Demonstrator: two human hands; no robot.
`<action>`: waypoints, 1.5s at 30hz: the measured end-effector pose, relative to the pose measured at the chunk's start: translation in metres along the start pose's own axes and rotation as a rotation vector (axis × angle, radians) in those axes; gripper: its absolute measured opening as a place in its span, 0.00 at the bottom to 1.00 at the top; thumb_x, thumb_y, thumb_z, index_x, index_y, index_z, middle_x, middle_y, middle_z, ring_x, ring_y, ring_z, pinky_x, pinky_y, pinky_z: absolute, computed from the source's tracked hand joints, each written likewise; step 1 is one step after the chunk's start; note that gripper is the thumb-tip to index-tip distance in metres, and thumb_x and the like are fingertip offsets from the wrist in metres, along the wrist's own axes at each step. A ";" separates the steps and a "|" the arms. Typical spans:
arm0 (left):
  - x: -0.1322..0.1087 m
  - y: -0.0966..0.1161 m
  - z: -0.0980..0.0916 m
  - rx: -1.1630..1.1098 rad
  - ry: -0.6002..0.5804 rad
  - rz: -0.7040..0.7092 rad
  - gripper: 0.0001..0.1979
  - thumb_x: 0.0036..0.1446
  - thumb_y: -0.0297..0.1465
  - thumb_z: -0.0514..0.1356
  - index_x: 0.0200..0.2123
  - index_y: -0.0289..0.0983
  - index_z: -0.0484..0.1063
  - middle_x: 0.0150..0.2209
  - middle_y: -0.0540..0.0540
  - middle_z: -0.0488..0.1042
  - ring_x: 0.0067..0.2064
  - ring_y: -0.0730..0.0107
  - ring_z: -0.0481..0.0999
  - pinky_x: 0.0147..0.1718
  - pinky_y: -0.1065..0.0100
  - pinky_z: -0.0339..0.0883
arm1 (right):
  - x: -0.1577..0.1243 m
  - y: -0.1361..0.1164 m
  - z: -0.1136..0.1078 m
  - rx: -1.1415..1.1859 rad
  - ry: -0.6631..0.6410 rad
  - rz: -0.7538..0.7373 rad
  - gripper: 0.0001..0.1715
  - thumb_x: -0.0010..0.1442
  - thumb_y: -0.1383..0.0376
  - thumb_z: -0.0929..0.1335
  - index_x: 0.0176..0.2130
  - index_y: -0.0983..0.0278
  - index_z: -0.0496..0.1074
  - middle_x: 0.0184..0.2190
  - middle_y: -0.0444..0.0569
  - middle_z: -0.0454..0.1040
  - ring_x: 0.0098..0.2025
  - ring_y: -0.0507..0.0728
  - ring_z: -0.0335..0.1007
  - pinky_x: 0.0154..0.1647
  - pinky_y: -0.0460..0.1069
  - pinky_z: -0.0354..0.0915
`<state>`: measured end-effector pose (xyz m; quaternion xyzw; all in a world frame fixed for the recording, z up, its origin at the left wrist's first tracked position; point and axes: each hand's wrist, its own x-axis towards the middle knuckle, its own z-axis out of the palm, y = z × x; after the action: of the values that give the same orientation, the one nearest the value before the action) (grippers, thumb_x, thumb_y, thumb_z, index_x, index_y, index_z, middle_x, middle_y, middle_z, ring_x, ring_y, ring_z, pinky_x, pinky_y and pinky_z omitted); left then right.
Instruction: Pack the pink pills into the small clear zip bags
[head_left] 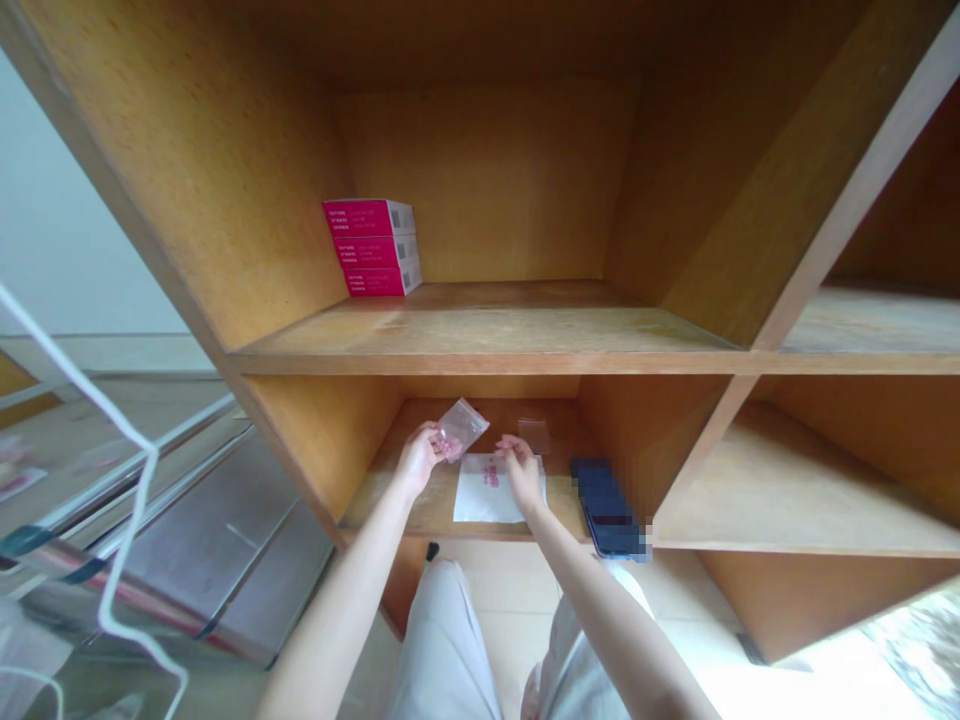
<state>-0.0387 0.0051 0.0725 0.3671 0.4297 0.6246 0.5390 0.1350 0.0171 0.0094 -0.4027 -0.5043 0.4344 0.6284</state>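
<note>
My left hand (422, 455) pinches a small clear plastic bag (463, 424) by its lower left end, tilted above the lower shelf. Pinkish bits show in the bag's low end, close to my fingertips. On the shelf board lies a white paper sheet (474, 505) with a cluster of small pink-red pieces or marks (491, 474); which of these they are, I cannot tell. Over the sheet's right part is my right hand (519, 462), fingers drawn together; anything between them is too small to make out. Just behind it, another clear bag (533, 434) rests flat on the board.
A dark phone-like object (609, 510), partly pixelated, lies at the right front of the lower shelf (420, 505). Several pink boxes (375, 250) are stacked on the upper shelf (525, 320). At left stand a glass-sided case (195, 520) and a white cable (139, 500).
</note>
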 end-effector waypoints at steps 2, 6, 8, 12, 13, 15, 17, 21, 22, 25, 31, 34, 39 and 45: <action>-0.005 -0.008 0.001 0.003 -0.001 -0.043 0.06 0.41 0.30 0.55 0.26 0.36 0.61 0.20 0.52 0.70 0.23 0.72 0.71 0.31 0.59 0.69 | 0.001 -0.013 0.005 0.063 -0.058 0.031 0.18 0.54 0.56 0.60 0.39 0.64 0.67 0.35 0.51 0.72 0.37 0.55 0.68 0.38 0.48 0.63; -0.014 -0.021 0.000 0.060 -0.021 -0.028 0.07 0.42 0.32 0.57 0.26 0.36 0.62 0.19 0.53 0.67 0.20 0.76 0.68 0.24 0.68 0.68 | 0.003 -0.027 0.014 0.110 -0.218 0.096 0.13 0.50 0.58 0.64 0.31 0.65 0.70 0.26 0.47 0.72 0.28 0.52 0.66 0.29 0.45 0.62; -0.017 -0.023 -0.001 0.122 -0.022 -0.029 0.10 0.43 0.34 0.58 0.30 0.36 0.63 0.22 0.52 0.69 0.19 0.77 0.68 0.20 0.71 0.66 | 0.002 -0.027 0.016 0.076 -0.234 0.123 0.11 0.46 0.60 0.66 0.27 0.65 0.70 0.21 0.45 0.69 0.23 0.51 0.63 0.23 0.44 0.59; -0.021 -0.029 -0.004 0.291 0.129 0.044 0.22 0.39 0.32 0.62 0.40 0.40 0.59 0.36 0.47 0.70 0.27 0.74 0.71 0.21 0.73 0.64 | -0.002 -0.022 0.019 0.004 -0.203 0.204 0.12 0.44 0.60 0.66 0.27 0.66 0.71 0.17 0.42 0.65 0.17 0.47 0.55 0.16 0.42 0.52; -0.021 -0.031 -0.006 0.355 0.187 0.089 0.23 0.38 0.29 0.62 0.40 0.40 0.60 0.39 0.46 0.69 0.30 0.73 0.72 0.23 0.73 0.64 | -0.003 -0.020 0.020 -0.014 -0.206 0.225 0.12 0.44 0.60 0.66 0.26 0.67 0.71 0.15 0.41 0.64 0.16 0.47 0.53 0.15 0.42 0.50; -0.021 -0.035 -0.009 0.518 0.285 0.184 0.19 0.37 0.25 0.61 0.36 0.38 0.62 0.39 0.46 0.68 0.36 0.70 0.71 0.30 0.70 0.65 | -0.005 -0.018 0.021 -0.056 -0.242 0.254 0.12 0.44 0.59 0.66 0.22 0.67 0.70 0.13 0.40 0.62 0.15 0.46 0.51 0.15 0.42 0.49; -0.021 -0.038 -0.010 0.700 0.306 0.299 0.11 0.37 0.25 0.61 0.29 0.37 0.66 0.37 0.46 0.69 0.42 0.64 0.69 0.39 0.63 0.63 | -0.007 -0.015 0.023 -0.092 -0.311 0.258 0.13 0.44 0.59 0.66 0.18 0.67 0.68 0.12 0.40 0.59 0.15 0.46 0.50 0.16 0.42 0.48; -0.025 -0.039 -0.008 0.909 0.165 0.331 0.03 0.40 0.29 0.61 0.19 0.38 0.69 0.42 0.44 0.70 0.49 0.55 0.64 0.50 0.55 0.52 | -0.011 -0.012 0.025 -0.075 -0.455 0.267 0.13 0.45 0.61 0.65 0.18 0.67 0.68 0.12 0.40 0.61 0.17 0.46 0.53 0.18 0.42 0.51; -0.026 -0.039 -0.006 0.929 0.136 0.297 0.03 0.40 0.30 0.60 0.19 0.38 0.70 0.43 0.45 0.70 0.49 0.54 0.64 0.50 0.54 0.51 | -0.012 -0.011 0.025 -0.059 -0.476 0.277 0.12 0.46 0.61 0.65 0.19 0.67 0.69 0.13 0.41 0.62 0.17 0.47 0.54 0.19 0.42 0.53; -0.027 -0.037 -0.004 0.956 0.099 0.236 0.06 0.43 0.32 0.59 0.18 0.39 0.71 0.43 0.45 0.71 0.47 0.54 0.65 0.49 0.54 0.52 | -0.012 -0.012 0.023 -0.019 -0.526 0.304 0.09 0.46 0.64 0.63 0.22 0.66 0.71 0.17 0.43 0.67 0.20 0.48 0.59 0.21 0.42 0.56; -0.021 -0.036 -0.007 0.936 0.110 0.241 0.08 0.41 0.30 0.59 0.14 0.38 0.69 0.40 0.45 0.74 0.44 0.57 0.68 0.46 0.59 0.57 | -0.013 -0.019 0.020 -0.044 -0.605 0.252 0.10 0.45 0.68 0.62 0.22 0.65 0.72 0.19 0.43 0.69 0.21 0.49 0.60 0.24 0.43 0.57; -0.017 -0.038 -0.012 0.850 0.082 0.235 0.05 0.42 0.28 0.58 0.17 0.38 0.71 0.39 0.44 0.74 0.43 0.59 0.70 0.44 0.62 0.60 | -0.014 -0.023 0.022 -0.082 -0.611 0.249 0.10 0.47 0.67 0.62 0.25 0.65 0.73 0.19 0.43 0.69 0.21 0.49 0.60 0.24 0.44 0.57; -0.015 -0.041 -0.017 0.728 0.064 0.210 0.05 0.41 0.27 0.57 0.20 0.38 0.73 0.38 0.44 0.74 0.42 0.61 0.71 0.42 0.65 0.62 | -0.015 -0.032 0.024 -0.143 -0.622 0.182 0.12 0.49 0.65 0.62 0.20 0.65 0.70 0.15 0.41 0.65 0.20 0.48 0.57 0.24 0.43 0.53; -0.024 -0.031 -0.009 0.695 -0.015 0.172 0.09 0.44 0.28 0.54 0.17 0.37 0.72 0.40 0.43 0.73 0.43 0.61 0.70 0.44 0.65 0.61 | -0.014 -0.035 0.023 -0.155 -0.647 0.139 0.15 0.50 0.62 0.63 0.18 0.66 0.68 0.15 0.41 0.64 0.20 0.48 0.57 0.24 0.44 0.52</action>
<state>-0.0329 -0.0180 0.0407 0.5678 0.5799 0.4818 0.3304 0.1152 -0.0051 0.0426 -0.3239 -0.6805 0.5419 0.3721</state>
